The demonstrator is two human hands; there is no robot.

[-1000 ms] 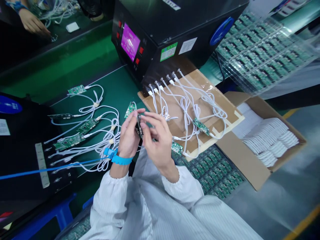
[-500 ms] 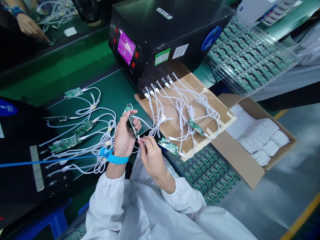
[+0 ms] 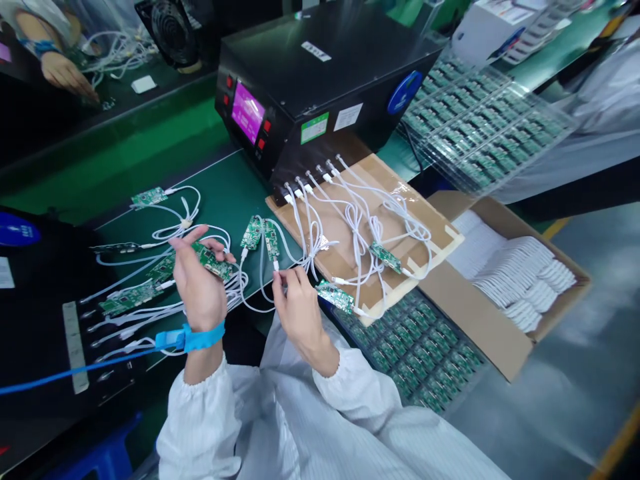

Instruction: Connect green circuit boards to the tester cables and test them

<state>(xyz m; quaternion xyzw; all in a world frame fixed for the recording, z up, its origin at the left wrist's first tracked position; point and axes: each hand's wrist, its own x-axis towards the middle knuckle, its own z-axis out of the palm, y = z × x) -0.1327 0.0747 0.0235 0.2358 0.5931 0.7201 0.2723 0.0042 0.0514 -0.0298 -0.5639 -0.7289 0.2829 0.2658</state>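
My left hand (image 3: 201,293), wearing a blue wrist strap, holds a green circuit board (image 3: 216,261) against its fingers, over a bunch of white cables. The fingers curl behind this board. My right hand (image 3: 300,313) pinches the white cable plug (image 3: 276,265) at the lower end of a narrow circuit board (image 3: 271,240). Beside that one, a second circuit board (image 3: 251,233) has its own white plug. To the left lie several more cabled boards, among them a green board (image 3: 129,297) near the black unit.
A black tester (image 3: 320,73) with a purple screen stands behind a cardboard sheet (image 3: 345,220) bearing cables and boards. Trays of boards (image 3: 425,353) lie at front right and back right. An open carton (image 3: 480,320) holds white pieces. Another person's hand (image 3: 65,72) is at upper left.
My left hand has moved left, away from my right hand, with a board in it. The narrow board now shows outside the left hand. My right hand stays at its plug.
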